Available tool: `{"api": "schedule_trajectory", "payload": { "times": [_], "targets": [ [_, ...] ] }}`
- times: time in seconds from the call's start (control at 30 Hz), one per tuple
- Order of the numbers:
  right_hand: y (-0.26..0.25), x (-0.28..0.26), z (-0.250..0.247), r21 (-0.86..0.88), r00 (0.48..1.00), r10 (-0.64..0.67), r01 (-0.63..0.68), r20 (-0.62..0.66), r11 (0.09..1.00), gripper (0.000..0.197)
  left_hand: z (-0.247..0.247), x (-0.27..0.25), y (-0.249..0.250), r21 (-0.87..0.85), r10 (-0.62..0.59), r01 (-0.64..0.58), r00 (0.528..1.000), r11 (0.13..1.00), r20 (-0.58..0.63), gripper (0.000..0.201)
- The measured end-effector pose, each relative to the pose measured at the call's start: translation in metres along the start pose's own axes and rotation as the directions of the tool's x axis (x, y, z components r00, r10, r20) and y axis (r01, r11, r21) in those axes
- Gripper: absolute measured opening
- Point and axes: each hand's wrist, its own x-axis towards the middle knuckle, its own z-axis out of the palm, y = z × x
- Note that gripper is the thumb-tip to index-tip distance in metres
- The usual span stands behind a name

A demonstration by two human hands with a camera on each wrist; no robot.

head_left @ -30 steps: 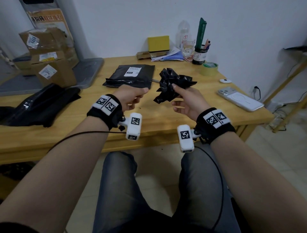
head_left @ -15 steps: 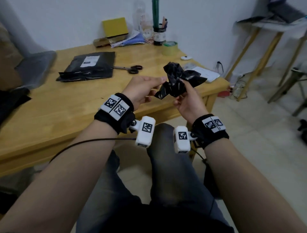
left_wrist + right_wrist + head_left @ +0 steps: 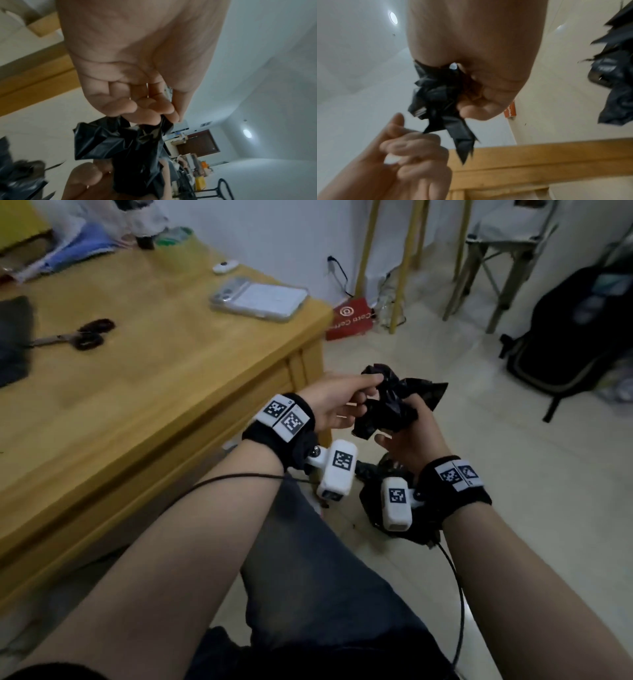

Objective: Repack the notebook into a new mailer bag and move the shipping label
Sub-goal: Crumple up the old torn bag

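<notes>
A crumpled black mailer bag hangs in the air past the table's right end, above the floor. My left hand pinches its top with curled fingers, and my right hand grips it from below. In the left wrist view the left hand sits on top of the wad. In the right wrist view the right hand is closed round the wad, with a torn strip hanging toward the left hand. A flat black mailer lies at the table's left edge, mostly cut off; no label shows.
Scissors and a phone lie on the wooden table. Below my right wrist a heap of black plastic sits on the floor. A red bag leans by the wall, and a black backpack stands at the right.
Both hands have carried the crumpled bag from over the table to the right, past its edge and lower over the floor. The left hand has taken hold of it.
</notes>
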Motion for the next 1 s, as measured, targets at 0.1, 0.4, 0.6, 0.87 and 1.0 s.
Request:
{"api": "schedule_trajectory", "payload": {
  "times": [0.1,0.4,0.6,0.87,1.0],
  "targets": [
    [0.009,0.01,-0.038,-0.045,0.982,0.025,-0.034,-0.186,0.998,0.02,0.03,0.042,-0.016,-0.055,-0.092,0.092,0.996,0.994,-0.005,0.023],
    [0.063,0.011,-0.15,-0.084,0.773,0.249,-0.363,-0.583,0.928,0.012,0.085,0.122,-0.103,-0.231,-0.305,0.269,0.942,0.935,-0.137,0.019],
    [0.108,0.029,-0.187,0.029,0.592,0.398,-0.533,-0.701,0.845,0.03,0.09,0.156,-0.129,-0.438,-0.501,0.431,0.864,0.789,-0.053,0.025],
    [0.116,0.076,-0.18,0.235,0.628,0.578,-0.546,-0.521,0.804,0.021,0.078,0.193,-0.151,-0.471,-0.597,0.519,0.802,0.713,-0.02,0.028],
    [0.119,0.095,-0.171,0.33,0.67,0.654,-0.565,-0.351,0.756,0.022,0.073,0.205,-0.17,-0.473,-0.638,0.554,0.77,0.686,-0.023,0.03]
  ]
}}
